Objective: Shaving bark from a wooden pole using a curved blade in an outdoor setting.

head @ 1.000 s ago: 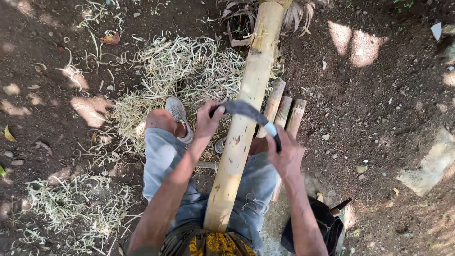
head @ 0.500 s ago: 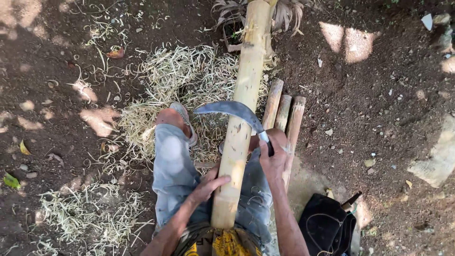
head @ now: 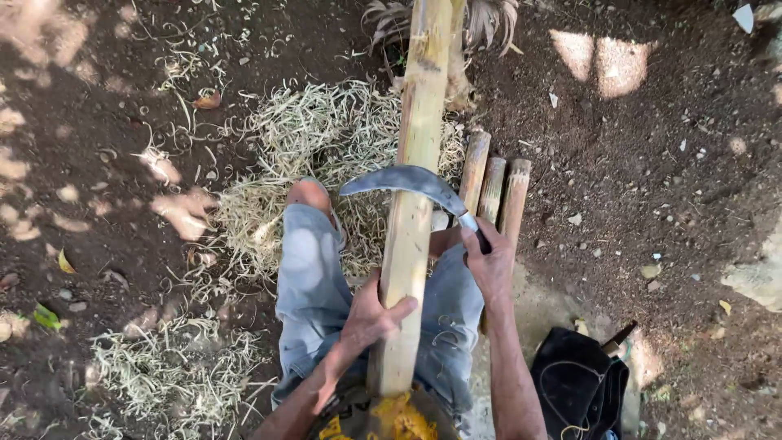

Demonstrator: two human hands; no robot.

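the left hand (head: 366, 319) is wrapped around the lower end of the bamboo pole (head: 414, 195), which runs from lower centre to the top of the frame across the person's knees. the right hand (head: 489, 265) is clamped on the handle of the curved sickle (head: 407, 181), its blade lying across the pole at mid-frame. to shave cleanly, it seems best to keep the blade shallow and the pole pinned. three short bamboo pieces (head: 493, 187) lie just right of it.

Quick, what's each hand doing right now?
Left hand: closed around the bamboo pole.
Right hand: closed on the curved knife's handle.
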